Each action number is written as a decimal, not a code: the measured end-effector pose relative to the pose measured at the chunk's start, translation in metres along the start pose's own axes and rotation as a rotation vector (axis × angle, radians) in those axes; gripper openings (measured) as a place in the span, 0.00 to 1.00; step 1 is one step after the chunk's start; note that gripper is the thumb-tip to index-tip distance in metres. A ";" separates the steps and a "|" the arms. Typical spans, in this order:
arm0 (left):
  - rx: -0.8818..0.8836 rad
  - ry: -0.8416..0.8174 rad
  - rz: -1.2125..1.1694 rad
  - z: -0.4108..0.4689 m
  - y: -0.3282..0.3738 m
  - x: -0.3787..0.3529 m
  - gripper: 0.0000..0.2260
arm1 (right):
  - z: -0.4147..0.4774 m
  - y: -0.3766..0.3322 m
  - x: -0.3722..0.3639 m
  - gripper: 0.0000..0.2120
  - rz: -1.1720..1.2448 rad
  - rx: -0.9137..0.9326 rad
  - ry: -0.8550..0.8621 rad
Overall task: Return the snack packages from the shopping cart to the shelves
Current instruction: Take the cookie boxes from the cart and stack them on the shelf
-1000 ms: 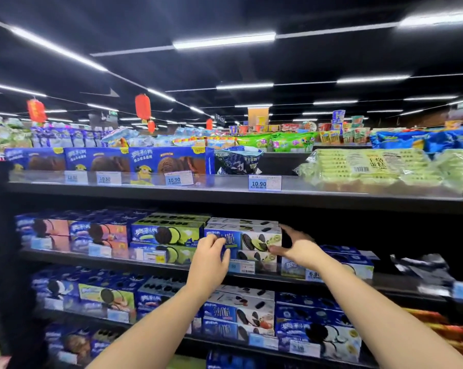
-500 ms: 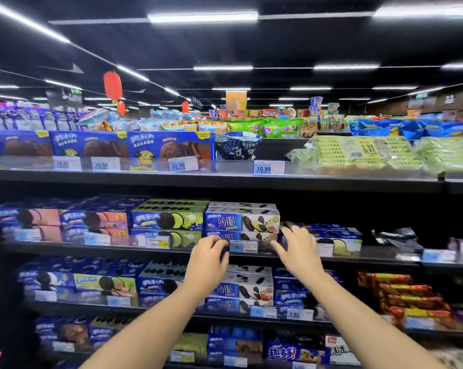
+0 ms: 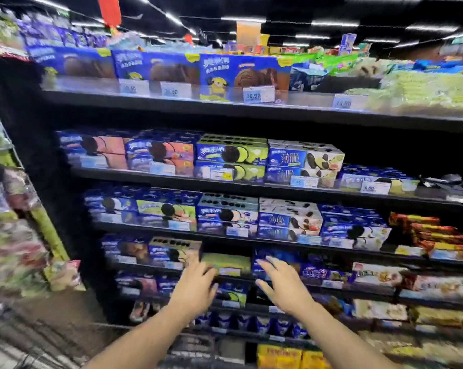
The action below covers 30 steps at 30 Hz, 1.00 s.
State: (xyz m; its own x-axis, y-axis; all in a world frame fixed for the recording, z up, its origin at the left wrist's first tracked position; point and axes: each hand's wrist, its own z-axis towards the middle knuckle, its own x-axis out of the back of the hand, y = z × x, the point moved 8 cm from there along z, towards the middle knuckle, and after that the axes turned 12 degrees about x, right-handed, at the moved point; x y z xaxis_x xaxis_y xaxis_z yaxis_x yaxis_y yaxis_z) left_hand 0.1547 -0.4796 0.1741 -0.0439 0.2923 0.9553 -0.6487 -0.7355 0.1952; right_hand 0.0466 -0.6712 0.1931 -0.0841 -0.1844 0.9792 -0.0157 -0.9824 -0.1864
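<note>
Lower left, the wire edge of the shopping cart (image 3: 33, 350) crept into view, too smeared to say what lay inside. Beside it hung a rack of bags (image 3: 9, 235), all blur.

Then the shelves (image 3: 171, 107), and there were the cookie boxes (image 3: 305, 161). Three big blue ones stood along the top row, with four price tags (image 3: 258, 94) in front. One level down I counted five stacks side by side, most two boxes high, the rightmost lower.

The left hand (image 3: 195, 286) hovered before a lower shelf, fingers straight and spread, holding nothing. The right hand (image 3: 283, 286) matched it just beside, fingers splayed and empty. Two hands, no package in either; every box I could make out sat on a shelf.

My read was that these cartons would be light and stiff, slick with print, with corners that dent and biscuits that crack. Best taken by the two short ends, or flat between both palms, never squeezed across the middle.

Far right, a pile of red packs (image 3: 438, 235) closed the row.
</note>
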 end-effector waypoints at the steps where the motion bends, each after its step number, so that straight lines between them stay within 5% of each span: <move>1: 0.034 -0.049 0.025 -0.017 -0.020 -0.012 0.17 | 0.002 -0.020 -0.019 0.27 0.005 0.034 -0.059; 17: 0.890 -0.432 0.152 -0.324 -0.319 0.004 0.21 | 0.069 -0.361 -0.265 0.27 0.141 0.578 -0.621; 23: 0.993 -0.618 0.050 -0.366 -0.406 -0.049 0.22 | 0.084 -0.428 -0.359 0.29 0.240 0.502 -0.754; 30: 1.024 -0.813 -0.106 -0.397 -0.486 -0.157 0.20 | 0.083 -0.460 -0.499 0.34 0.408 0.202 -0.946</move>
State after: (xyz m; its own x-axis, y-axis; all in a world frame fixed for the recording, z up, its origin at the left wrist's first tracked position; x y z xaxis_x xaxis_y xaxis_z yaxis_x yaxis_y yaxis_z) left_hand 0.1752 0.0747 -0.1589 0.6721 0.1919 0.7151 0.2625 -0.9649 0.0122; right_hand 0.1787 -0.1294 -0.2030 0.7685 -0.3665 0.5245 0.0124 -0.8110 -0.5849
